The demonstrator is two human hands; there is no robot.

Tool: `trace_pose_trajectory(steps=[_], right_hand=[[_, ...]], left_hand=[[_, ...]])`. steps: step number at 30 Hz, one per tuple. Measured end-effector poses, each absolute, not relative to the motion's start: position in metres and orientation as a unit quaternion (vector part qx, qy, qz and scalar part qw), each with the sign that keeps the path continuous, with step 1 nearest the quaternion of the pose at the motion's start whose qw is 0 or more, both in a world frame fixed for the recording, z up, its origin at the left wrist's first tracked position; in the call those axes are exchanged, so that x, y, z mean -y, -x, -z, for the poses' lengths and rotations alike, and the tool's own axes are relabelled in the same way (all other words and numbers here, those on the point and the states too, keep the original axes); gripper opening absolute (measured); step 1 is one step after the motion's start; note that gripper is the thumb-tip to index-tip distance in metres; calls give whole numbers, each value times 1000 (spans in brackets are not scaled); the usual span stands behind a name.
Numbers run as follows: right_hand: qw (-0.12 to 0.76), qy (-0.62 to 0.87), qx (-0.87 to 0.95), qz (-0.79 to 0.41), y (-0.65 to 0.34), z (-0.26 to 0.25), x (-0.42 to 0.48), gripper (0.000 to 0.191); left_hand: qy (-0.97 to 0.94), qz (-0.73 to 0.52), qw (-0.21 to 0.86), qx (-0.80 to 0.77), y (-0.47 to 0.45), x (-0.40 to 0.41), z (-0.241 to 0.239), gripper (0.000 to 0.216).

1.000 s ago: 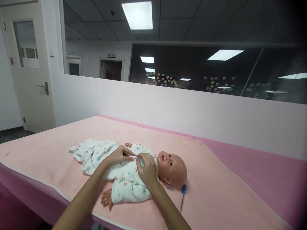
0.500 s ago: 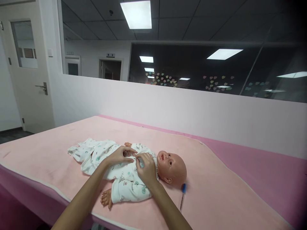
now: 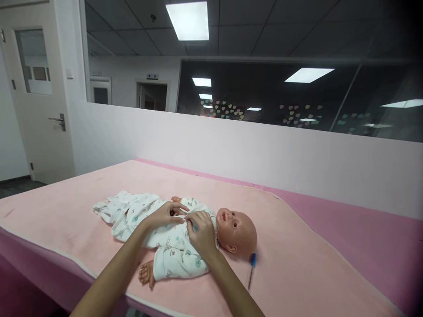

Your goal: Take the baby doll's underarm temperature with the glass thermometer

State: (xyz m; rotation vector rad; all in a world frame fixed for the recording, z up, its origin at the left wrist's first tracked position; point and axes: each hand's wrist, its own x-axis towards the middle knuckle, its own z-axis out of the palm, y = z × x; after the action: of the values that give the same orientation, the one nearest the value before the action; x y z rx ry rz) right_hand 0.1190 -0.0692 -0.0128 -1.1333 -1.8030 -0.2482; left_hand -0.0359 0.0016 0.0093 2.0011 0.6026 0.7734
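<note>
A baby doll (image 3: pixel 237 231) lies on its back, its head to the right, dressed in a white baby outfit (image 3: pixel 168 237) with small green and brown prints. Over the doll's chest, my left hand (image 3: pixel 167 213) has its fingers curled, with thumb and fingertips gripping the front of the outfit. Just right of it, my right hand (image 3: pixel 201 231) pinches the cloth near the neckline, fingertips bent down and close to the left ones. What exactly sits between the fingertips is too small to make out. One doll hand (image 3: pixel 147 274) sticks out of the near sleeve.
A pen with a blue cap (image 3: pixel 253 259) lies beside the doll's head, partly hidden by my right forearm. Everything rests on a pink padded table cover (image 3: pixel 297 264) with a pale piped edge. Behind it stands a white wall (image 3: pixel 247 149) with a window; a door (image 3: pixel 36 110) is at left.
My right fingertips have shifted very slightly at the outfit's front. Otherwise the hands, doll and pen look the same.
</note>
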Motion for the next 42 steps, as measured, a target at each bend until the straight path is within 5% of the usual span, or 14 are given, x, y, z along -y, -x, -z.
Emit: trace_pose_trajectory(steps=[27, 42], right_hand=[[478, 476, 730, 107, -118, 12, 71, 19], [465, 481, 734, 116, -118, 12, 73, 9]], left_hand=[[-747, -362, 508, -230, 36, 0, -8, 45], [-784, -308, 500, -202, 38, 3, -15, 30]])
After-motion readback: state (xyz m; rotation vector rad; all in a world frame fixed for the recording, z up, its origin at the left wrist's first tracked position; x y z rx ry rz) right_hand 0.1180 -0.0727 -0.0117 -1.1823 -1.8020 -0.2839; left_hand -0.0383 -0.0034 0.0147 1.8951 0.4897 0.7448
